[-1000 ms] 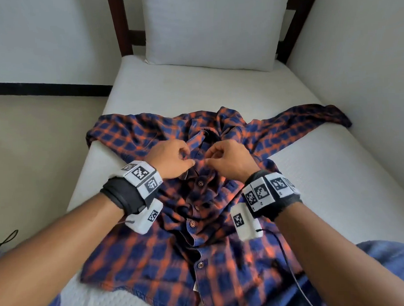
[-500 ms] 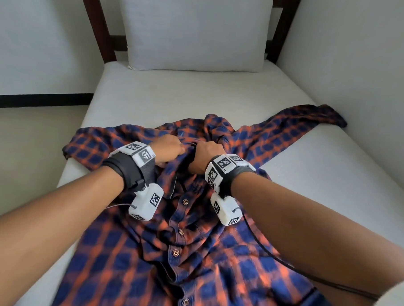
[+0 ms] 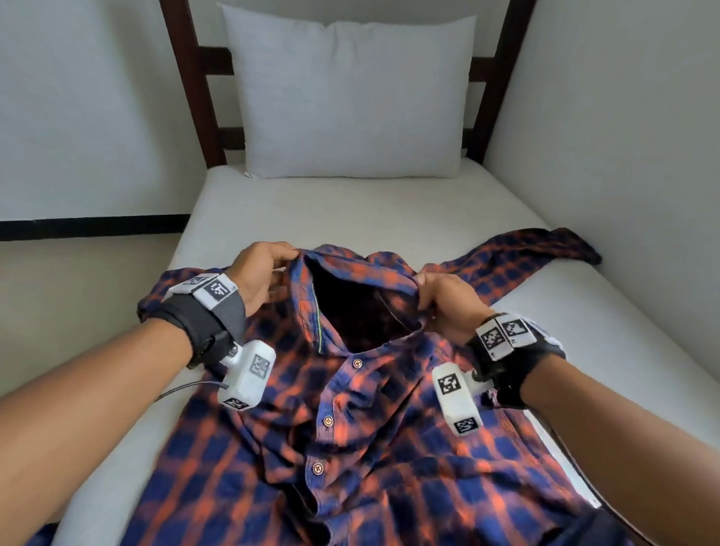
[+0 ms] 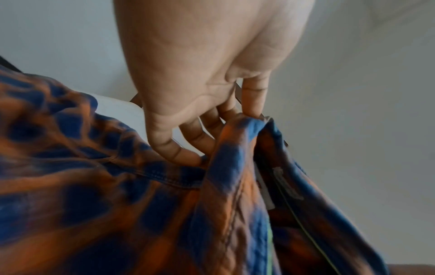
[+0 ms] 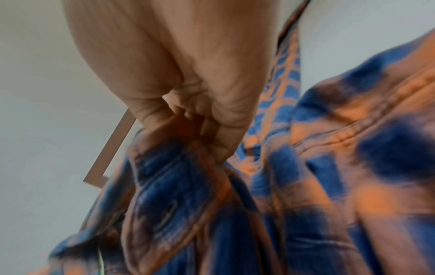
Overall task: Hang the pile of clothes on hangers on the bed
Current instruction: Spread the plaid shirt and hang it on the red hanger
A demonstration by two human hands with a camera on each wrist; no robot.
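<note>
From the head view, my left hand (image 3: 259,277) pinches the plaid shirt (image 3: 357,438) at its collar's ten o'clock, and my right hand (image 3: 446,306) grips at two o'clock; the shirt lies on the bed (image 3: 347,207). In the left wrist view my fingertips (image 4: 252,111) pinch the collar edge. In the blurred right wrist view my fingers (image 5: 226,141) seem clenched on bunched fabric.

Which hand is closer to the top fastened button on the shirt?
Right. The right hand grips the collar just above-right of the button; the left hand holds the collar's far left.

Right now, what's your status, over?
Left hand and right hand grip collar of plaid shirt, neck spread open. No hanger in view. Nothing in the way.
</note>
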